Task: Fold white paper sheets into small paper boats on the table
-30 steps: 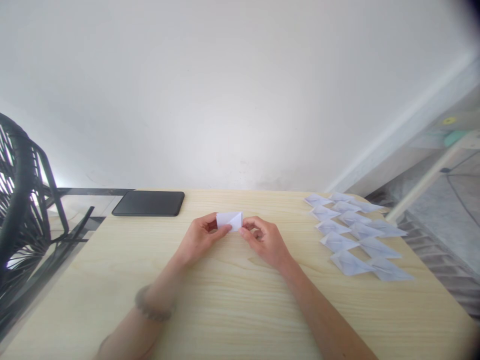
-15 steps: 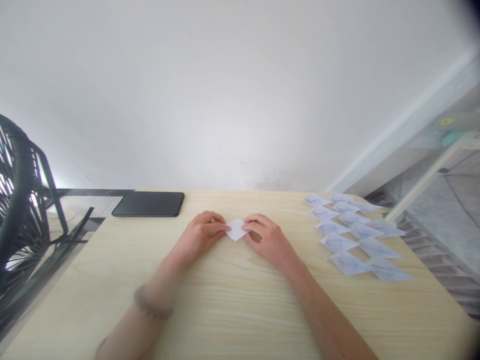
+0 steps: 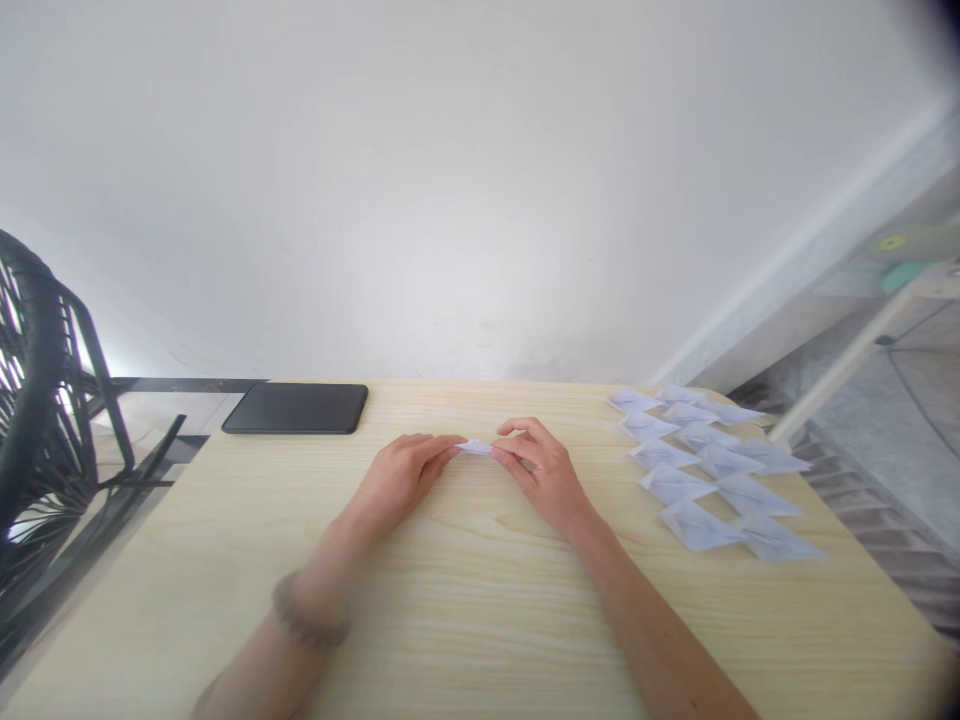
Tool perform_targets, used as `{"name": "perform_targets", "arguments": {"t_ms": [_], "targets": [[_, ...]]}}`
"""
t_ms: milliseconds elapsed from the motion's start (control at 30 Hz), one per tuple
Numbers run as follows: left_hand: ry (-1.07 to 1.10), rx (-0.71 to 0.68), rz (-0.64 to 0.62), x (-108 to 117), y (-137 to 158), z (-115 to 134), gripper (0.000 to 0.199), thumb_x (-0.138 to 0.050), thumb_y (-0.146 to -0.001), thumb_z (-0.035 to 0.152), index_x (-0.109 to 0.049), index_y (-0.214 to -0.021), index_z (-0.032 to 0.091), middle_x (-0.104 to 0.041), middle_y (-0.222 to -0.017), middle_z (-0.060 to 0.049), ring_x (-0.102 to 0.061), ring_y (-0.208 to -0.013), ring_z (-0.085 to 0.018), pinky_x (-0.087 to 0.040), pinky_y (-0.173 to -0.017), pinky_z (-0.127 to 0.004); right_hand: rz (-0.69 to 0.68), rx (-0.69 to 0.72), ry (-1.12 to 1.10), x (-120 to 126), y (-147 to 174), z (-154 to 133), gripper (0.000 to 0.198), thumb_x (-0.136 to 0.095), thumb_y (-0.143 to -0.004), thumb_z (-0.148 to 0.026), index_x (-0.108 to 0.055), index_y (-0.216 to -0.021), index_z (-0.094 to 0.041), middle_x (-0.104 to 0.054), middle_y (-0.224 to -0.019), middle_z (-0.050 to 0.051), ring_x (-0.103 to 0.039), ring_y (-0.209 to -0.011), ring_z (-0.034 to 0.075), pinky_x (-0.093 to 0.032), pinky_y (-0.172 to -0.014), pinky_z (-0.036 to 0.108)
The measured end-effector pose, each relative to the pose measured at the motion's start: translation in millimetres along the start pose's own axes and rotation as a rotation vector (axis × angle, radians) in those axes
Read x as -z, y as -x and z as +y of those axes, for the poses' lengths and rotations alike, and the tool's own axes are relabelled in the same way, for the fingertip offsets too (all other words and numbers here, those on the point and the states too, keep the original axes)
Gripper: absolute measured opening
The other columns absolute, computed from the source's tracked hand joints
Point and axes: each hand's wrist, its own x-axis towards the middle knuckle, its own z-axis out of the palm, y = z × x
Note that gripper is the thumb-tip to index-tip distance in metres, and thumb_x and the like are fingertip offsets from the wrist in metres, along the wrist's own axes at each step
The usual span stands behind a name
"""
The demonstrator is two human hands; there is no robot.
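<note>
Between my two hands is a small piece of folded white paper [image 3: 475, 447], seen nearly edge-on as a thin, pointed shape. My left hand [image 3: 405, 473] pinches its left corner between thumb and fingers. At the opposite corner, my right hand [image 3: 544, 470] grips the paper with thumb and a finger, while another finger is raised and curled. Off to the right lie several folded white paper pieces [image 3: 697, 525], laid out in overlapping columns on the wooden table [image 3: 480, 610].
A black phone or tablet [image 3: 296, 409] lies at the table's back left. Behind the table rises a white wall [image 3: 480, 200]. A dark woven chair [image 3: 37, 380] stands at the left, and a pale metal frame [image 3: 847, 362] at the right.
The paper between my hands has gone from a flat diamond facing me to a thin shape. My fingers have shifted on its corners, and a right finger has lifted.
</note>
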Motion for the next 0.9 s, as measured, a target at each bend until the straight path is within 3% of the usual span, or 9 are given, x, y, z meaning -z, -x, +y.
{"name": "perform_targets", "arguments": {"t_ms": [200,433,667,900], "targets": [[0.399,0.231,0.087,-0.3,0.1,2.9,0.027,-0.051,-0.078,0.038,-0.068,-0.084,0.019,-0.068,-0.082,-0.001,-0.058,-0.078,-0.018,-0.043,-0.07,-0.022,0.092,-0.052,0.021,-3.3,-3.2,-10.1,0.023,-0.043,-0.085,-0.03,-0.065,-0.088,-0.021,-0.049,-0.069,0.002,-0.048,-0.065,0.012,-0.042,-0.061,0.024],[0.723,0.336,0.168,-9.4,-2.7,9.4,0.022,-0.065,-0.068,0.031,-0.067,-0.086,0.018,-0.068,-0.093,-0.004,-0.059,-0.09,-0.019,-0.043,-0.083,-0.027,0.096,-0.204,-0.165,-7.8,-1.0,-12.1,0.022,-0.038,-0.087,-0.032,-0.056,-0.087,-0.019,-0.058,-0.072,0.002,-0.054,-0.052,0.009,-0.043,-0.054,0.022],[0.942,0.458,0.215,-17.1,-2.5,14.9,0.023,-0.068,-0.066,0.03,-0.065,-0.081,0.012,-0.069,-0.084,-0.006,-0.062,-0.082,-0.017,-0.046,-0.083,-0.03,0.13,-0.22,-0.268,-10.3,-0.7,-14.2,0.018,-0.043,-0.084,-0.032,-0.053,-0.084,-0.017,-0.063,-0.073,0.005,-0.063,-0.068,0.014,-0.049,-0.064,0.024],[1.033,0.485,0.306,-20.5,-3.1,17.7,0.03,-0.07,-0.064,0.028,-0.059,-0.086,0.011,-0.069,-0.081,-0.007,-0.064,-0.079,-0.017,-0.049,-0.081,-0.03,0.192,-0.245,-0.286,-14.4,-1.1,-12.7,0.017,-0.047,-0.082,-0.034,-0.05,-0.084,-0.018,-0.063,-0.072,0.003,-0.065,-0.063,0.014,-0.05,-0.057,0.022]]}}
